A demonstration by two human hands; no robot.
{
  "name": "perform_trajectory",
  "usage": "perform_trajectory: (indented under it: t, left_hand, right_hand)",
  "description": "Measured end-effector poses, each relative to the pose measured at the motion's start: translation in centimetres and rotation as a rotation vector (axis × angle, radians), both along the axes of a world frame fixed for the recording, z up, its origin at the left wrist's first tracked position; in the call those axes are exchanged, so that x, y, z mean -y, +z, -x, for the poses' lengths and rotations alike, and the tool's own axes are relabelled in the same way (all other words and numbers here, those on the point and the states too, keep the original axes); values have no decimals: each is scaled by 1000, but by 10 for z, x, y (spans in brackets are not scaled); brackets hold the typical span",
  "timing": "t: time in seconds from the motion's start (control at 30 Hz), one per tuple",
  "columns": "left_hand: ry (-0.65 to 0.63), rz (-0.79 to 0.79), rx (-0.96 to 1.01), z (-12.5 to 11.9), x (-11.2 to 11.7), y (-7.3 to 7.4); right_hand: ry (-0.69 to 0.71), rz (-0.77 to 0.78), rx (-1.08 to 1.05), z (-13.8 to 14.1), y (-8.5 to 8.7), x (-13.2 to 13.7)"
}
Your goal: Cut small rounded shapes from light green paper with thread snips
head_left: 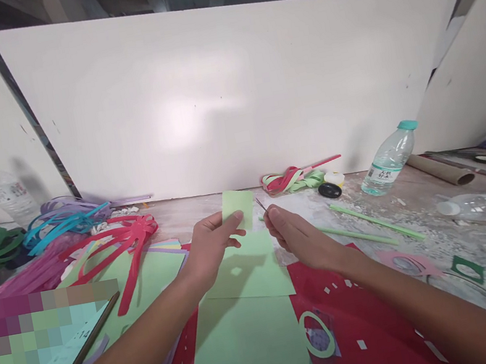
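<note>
My left hand [212, 239] pinches a small light-green paper slip [238, 208] and holds it upright above the table. My right hand [290, 233] is closed around a thin dark pointed tool [260, 204] whose tip rises just right of the slip. Under both hands lies a light-green paper sheet [252, 271], resting on a red sheet [363, 305] with small cut-outs. A green paper ring [317, 334] lies on the red sheet.
Coloured paper-strip bundles [92, 233] are piled at the left. A water bottle [387, 159] leans at the right, with green sticks [375, 221], a tape roll [330, 190] and a cardboard tube [438, 168] nearby. White boards [231, 90] stand behind the table.
</note>
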State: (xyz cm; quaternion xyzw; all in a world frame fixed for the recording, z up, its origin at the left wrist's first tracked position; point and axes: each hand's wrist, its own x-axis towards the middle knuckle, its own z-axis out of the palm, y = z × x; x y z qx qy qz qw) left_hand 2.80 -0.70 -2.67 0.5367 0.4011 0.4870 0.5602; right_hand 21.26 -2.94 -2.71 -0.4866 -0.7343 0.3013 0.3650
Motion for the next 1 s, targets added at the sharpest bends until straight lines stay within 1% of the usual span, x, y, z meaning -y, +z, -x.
perform_trajectory:
  t: [0.1,0.27,0.43,0.7,1.0]
  left_hand:
    - [-27,39,48,-2,4,1]
    - [-58,68,81,-6,9,2]
    - [-67,79,68,-7,9,2]
    - [-99,94,70,-8,11,2]
    - [-139,83,54,-7,11,2]
  right_hand:
    - [47,28,-11,3,-3,2]
    - [46,-22,-16,5,-1,3]
    - [41,-59,-20,6,0,4]
    - [36,-35,-15,8,-1,4]
    - [36,-52,-64,8,-4,2]
